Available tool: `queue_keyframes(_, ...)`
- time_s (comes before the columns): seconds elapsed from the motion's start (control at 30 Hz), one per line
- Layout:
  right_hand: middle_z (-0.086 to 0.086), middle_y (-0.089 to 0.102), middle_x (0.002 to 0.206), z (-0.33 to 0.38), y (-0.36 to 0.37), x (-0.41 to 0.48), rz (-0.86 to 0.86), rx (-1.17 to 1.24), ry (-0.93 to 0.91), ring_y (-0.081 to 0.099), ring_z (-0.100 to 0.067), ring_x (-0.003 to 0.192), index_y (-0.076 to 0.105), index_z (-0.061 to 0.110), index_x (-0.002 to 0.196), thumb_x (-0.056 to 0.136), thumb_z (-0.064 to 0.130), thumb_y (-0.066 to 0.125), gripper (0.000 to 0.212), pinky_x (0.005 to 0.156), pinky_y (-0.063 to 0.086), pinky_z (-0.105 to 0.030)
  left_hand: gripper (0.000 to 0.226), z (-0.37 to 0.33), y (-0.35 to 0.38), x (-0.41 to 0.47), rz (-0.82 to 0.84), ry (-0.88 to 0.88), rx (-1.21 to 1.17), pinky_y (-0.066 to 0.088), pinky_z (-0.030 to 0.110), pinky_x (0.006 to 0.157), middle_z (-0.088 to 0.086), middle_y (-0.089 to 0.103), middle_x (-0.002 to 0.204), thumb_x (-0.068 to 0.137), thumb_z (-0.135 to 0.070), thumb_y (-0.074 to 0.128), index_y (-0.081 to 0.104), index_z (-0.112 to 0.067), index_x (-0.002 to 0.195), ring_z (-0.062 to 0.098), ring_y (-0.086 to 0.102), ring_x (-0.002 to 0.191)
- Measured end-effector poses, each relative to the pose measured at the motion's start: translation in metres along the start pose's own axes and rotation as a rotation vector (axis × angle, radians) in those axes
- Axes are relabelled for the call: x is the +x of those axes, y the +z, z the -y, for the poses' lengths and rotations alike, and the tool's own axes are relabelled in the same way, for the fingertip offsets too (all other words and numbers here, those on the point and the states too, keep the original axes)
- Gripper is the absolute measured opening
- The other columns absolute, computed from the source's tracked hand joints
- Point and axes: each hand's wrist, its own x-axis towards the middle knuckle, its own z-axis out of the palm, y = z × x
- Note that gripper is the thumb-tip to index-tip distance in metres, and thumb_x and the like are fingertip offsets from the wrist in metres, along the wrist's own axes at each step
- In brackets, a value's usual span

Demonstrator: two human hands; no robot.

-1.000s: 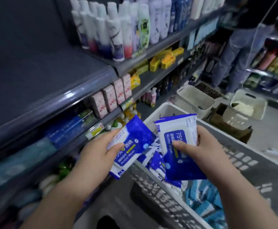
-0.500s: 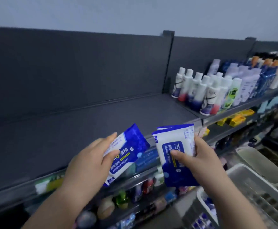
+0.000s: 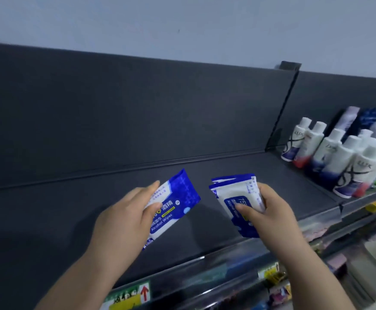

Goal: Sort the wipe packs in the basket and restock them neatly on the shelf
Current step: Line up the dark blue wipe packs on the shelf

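Observation:
My left hand grips one blue-and-white alcohol wipe pack, tilted, above the dark grey top shelf. My right hand holds a small stack of the same wipe packs, at least two, with the thumb across the front label. Both hands hover over the bare left section of the shelf, roughly a hand's width apart. The basket is out of view.
White bottles with purple and red bases stand in rows at the right end of the same shelf, past a vertical divider. A price strip with a red-arrow tag runs along the shelf's front edge. Lower shelves with goods show at bottom right.
The view has lifted from the basket to the top shelf. Both hands, still holding their packs, have moved up and forward over the shelf surface.

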Motion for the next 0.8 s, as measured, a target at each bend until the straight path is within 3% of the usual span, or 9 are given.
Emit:
queue_keyframes(0.1, 0.013, 0.067, 0.085, -0.001, 0.002, 0.047, 0.105, -0.075, -0.046, 0.062, 0.004, 0.069, 0.06, 0.036, 0.093, 0.084, 0.007, 0.065, 0.031, 0.052, 0.044, -0.007, 0.033, 0.01, 0.018, 0.022, -0.07, 0.181, 0.271, 0.045, 0.027, 0.044, -0.011, 0.069, 0.088, 0.087, -0.028, 0.05, 0.067, -0.021, 0.116, 0.014, 0.063, 0.056)
queue_keyframes(0.23, 0.017, 0.062, 0.093, -0.004, 0.012, 0.125, 0.344, -0.267, -0.14, 0.059, -0.003, 0.086, 0.06, 0.043, 0.09, 0.082, 0.014, 0.064, 0.031, 0.072, 0.049, -0.024, 0.04, 0.017, 0.04, 0.049, -0.054, 0.232, 0.353, 0.042, 0.021, 0.042, -0.015, 0.068, 0.082, 0.083, -0.035, 0.042, 0.072, -0.021, 0.105, 0.009, 0.061, 0.053)
queue_keyframes(0.33, 0.011, 0.058, 0.102, -0.003, 0.03, 0.183, 0.513, -0.401, -0.232, 0.056, -0.007, 0.094, 0.065, 0.038, 0.096, 0.078, 0.014, 0.068, 0.03, 0.083, 0.047, -0.03, 0.033, 0.016, 0.054, 0.065, -0.025, 0.249, 0.51, 0.041, 0.02, 0.04, -0.02, 0.064, 0.075, 0.071, -0.032, 0.069, 0.072, -0.028, 0.103, 0.005, 0.058, 0.05)
queue_keyframes(0.4, 0.008, 0.061, 0.102, -0.006, 0.046, 0.218, 0.591, -0.453, -0.291, 0.058, -0.01, 0.093, 0.065, 0.032, 0.101, 0.075, 0.013, 0.071, 0.033, 0.085, 0.049, -0.033, 0.055, 0.017, 0.063, 0.072, 0.02, 0.241, 0.568, 0.041, 0.025, 0.042, -0.018, 0.064, 0.073, 0.051, -0.026, 0.085, 0.072, -0.028, 0.104, 0.01, 0.058, 0.05)
queue_keyframes(0.47, 0.01, 0.064, 0.101, -0.012, 0.065, 0.248, 0.63, -0.511, -0.336, 0.06, -0.012, 0.094, 0.061, 0.034, 0.105, 0.073, 0.016, 0.073, 0.039, 0.085, 0.051, -0.035, 0.064, 0.019, 0.071, 0.075, 0.012, 0.245, 0.593, 0.043, 0.025, 0.045, -0.014, 0.067, 0.076, 0.041, -0.022, 0.087, 0.073, -0.026, 0.103, 0.014, 0.06, 0.052)
queue_keyframes(0.63, 0.005, 0.055, 0.123, -0.026, 0.106, 0.284, 0.693, -0.681, -0.548, 0.052, -0.018, 0.11, 0.049, 0.032, 0.128, 0.078, 0.019, 0.069, 0.055, 0.092, 0.046, -0.033, 0.045, 0.024, 0.08, 0.073, -0.003, 0.215, 0.619, 0.045, 0.026, 0.05, -0.013, 0.069, 0.084, 0.063, -0.028, 0.074, 0.068, -0.028, 0.107, 0.015, 0.062, 0.057)
queue_keyframes(0.73, 0.003, 0.044, 0.133, -0.034, 0.115, 0.288, 0.603, -0.66, -0.757, 0.043, -0.019, 0.122, 0.034, 0.026, 0.143, 0.081, 0.016, 0.068, 0.071, 0.101, 0.036, -0.027, 0.037, 0.026, 0.077, 0.076, -0.009, 0.193, 0.626, 0.046, 0.023, 0.051, -0.015, 0.069, 0.086, 0.076, -0.035, 0.049, 0.068, -0.029, 0.108, 0.013, 0.062, 0.059)
queue_keyframes(0.8, 0.001, 0.048, 0.129, -0.04, 0.116, 0.288, 0.488, -0.668, -0.947, 0.048, -0.02, 0.117, 0.04, 0.023, 0.14, 0.075, 0.018, 0.073, 0.073, 0.097, 0.031, -0.025, 0.041, 0.029, 0.077, 0.079, -0.01, 0.192, 0.607, 0.047, 0.022, 0.051, -0.016, 0.069, 0.087, 0.077, -0.035, 0.042, 0.066, -0.031, 0.11, 0.012, 0.062, 0.06)
